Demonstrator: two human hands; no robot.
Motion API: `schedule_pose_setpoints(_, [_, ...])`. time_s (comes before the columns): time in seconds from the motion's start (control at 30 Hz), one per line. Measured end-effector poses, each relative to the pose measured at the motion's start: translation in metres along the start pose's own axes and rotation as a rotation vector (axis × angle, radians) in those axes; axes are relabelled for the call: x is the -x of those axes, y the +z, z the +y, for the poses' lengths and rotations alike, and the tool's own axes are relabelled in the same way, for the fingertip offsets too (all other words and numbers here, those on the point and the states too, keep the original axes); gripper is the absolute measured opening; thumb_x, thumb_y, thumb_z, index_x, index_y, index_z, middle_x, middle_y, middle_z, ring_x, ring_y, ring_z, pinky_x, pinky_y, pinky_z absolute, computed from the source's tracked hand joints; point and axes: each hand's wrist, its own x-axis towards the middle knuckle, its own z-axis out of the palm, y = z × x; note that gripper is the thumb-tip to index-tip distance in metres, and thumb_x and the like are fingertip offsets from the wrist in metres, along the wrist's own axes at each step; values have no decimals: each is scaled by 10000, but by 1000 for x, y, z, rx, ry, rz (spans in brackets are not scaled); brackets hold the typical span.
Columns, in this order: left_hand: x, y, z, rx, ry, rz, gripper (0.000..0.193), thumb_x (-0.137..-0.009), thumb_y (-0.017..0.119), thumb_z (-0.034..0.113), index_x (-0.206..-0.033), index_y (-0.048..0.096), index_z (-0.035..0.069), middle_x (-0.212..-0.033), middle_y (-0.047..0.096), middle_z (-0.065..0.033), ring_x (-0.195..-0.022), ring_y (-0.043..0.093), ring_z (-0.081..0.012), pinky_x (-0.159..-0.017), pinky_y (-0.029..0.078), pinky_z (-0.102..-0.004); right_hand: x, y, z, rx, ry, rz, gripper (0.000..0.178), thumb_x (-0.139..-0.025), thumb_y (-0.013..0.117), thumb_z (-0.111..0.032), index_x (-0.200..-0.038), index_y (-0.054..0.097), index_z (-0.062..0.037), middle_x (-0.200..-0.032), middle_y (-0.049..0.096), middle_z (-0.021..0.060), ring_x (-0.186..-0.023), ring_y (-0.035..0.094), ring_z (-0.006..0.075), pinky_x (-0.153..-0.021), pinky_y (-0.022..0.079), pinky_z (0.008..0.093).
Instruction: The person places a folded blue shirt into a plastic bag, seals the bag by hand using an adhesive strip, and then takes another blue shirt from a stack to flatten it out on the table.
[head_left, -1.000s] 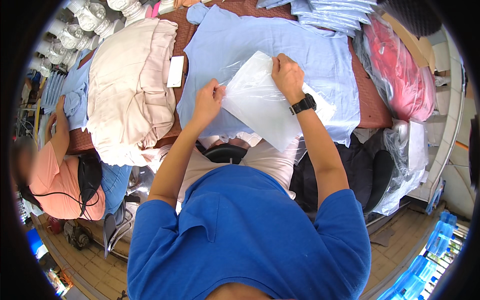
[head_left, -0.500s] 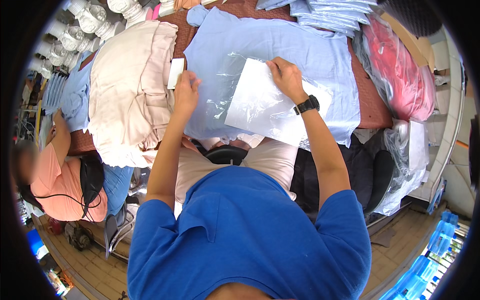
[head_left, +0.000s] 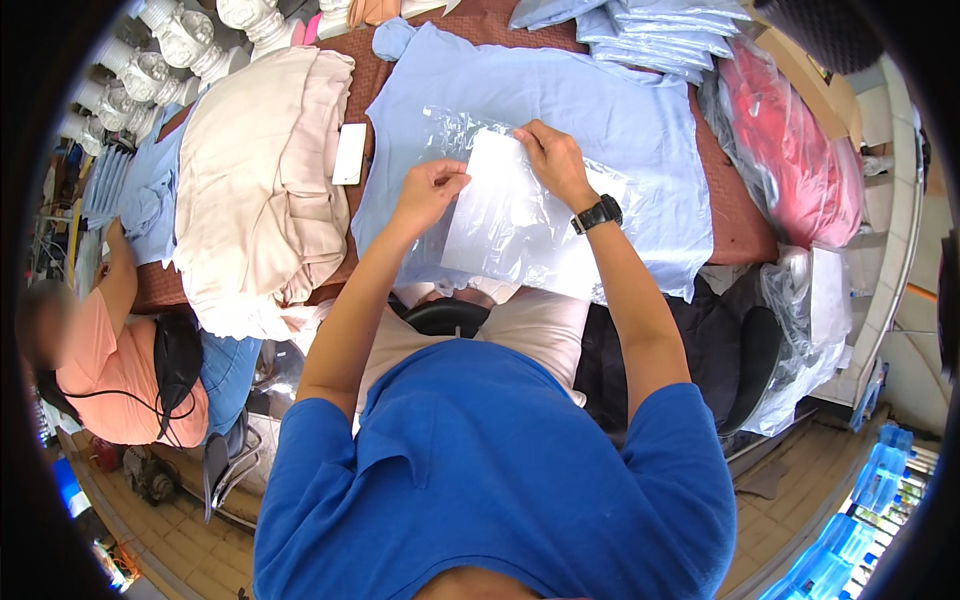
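A clear plastic bag (head_left: 440, 122) and a white sheet (head_left: 490, 225), seen through or against the shiny film, lie over a light blue garment (head_left: 620, 110) spread on the table. My right hand (head_left: 558, 165), with a black watch on its wrist, pinches the upper edge of the bag and sheet. At the sheet's left edge is my left hand (head_left: 428, 195), thumb and fingertips pressed together; what they hold, if anything, is too small to make out. A narrow white card (head_left: 349, 154) rests left of the blue garment, beside a pile of beige cloth (head_left: 260, 170).
Bagged blue garments (head_left: 655, 35) are stacked at the far right, near bagged red clothing (head_left: 790, 150). White carved columns (head_left: 180, 40) stand at the far left. A person in an orange top (head_left: 130, 380) sits to my left. The table (head_left: 735, 215) has a brown cover.
My left hand has left the white card and moved right to the sheet's edge. The right hand, still pinching, has shifted slightly left with the bag and sheet.
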Motion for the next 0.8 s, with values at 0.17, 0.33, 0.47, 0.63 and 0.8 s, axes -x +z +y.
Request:
schedule_pose_setpoints(0.17, [-5,-4,2,-18,41,22,207,-908,750,161,-1025,689,2,-839,697,-26,-762,603,-79,-709,466,-229,4,-4,9,-15,16,-36,226,-991,629,-281,-930,660,-65,-739,671,183,-691,652,390,-617,499,457])
schedule_pose_setpoints(0.33, [-4,-22,2,-158,136,218,194,-917,735,178,-915,630,15,-692,637,-20,-606,519,-95,-571,407,-282,2,-5,14,-14,46,-79,224,-988,631,-268,-928,647,-53,-741,660,201,-705,645,411,-619,492,475])
schedule_pose_setpoints(0.47, [-11,-55,-2,-133,188,348,179,-980,659,197,-977,574,40,-599,524,9,-545,417,-78,-509,327,-292,3,-14,22,-25,21,-45,224,-990,628,-266,-937,647,-49,-752,661,206,-708,643,415,-620,487,482])
schedule_pose_setpoints(0.63, [-4,-90,29,-218,213,596,146,-989,641,146,-1032,555,36,-611,515,16,-542,379,-65,-500,306,-280,19,-46,53,82,99,-10,228,-999,622,-267,-956,649,-45,-756,660,208,-702,638,418,-610,478,477])
schedule_pose_setpoints(0.8, [-22,-109,8,-211,205,641,234,-976,653,131,-1151,533,30,-659,577,-30,-542,449,-141,-541,378,-309,30,-110,101,141,119,56,228,-1018,612,-230,-950,657,-17,-599,547,100,-527,527,174,-531,436,340])
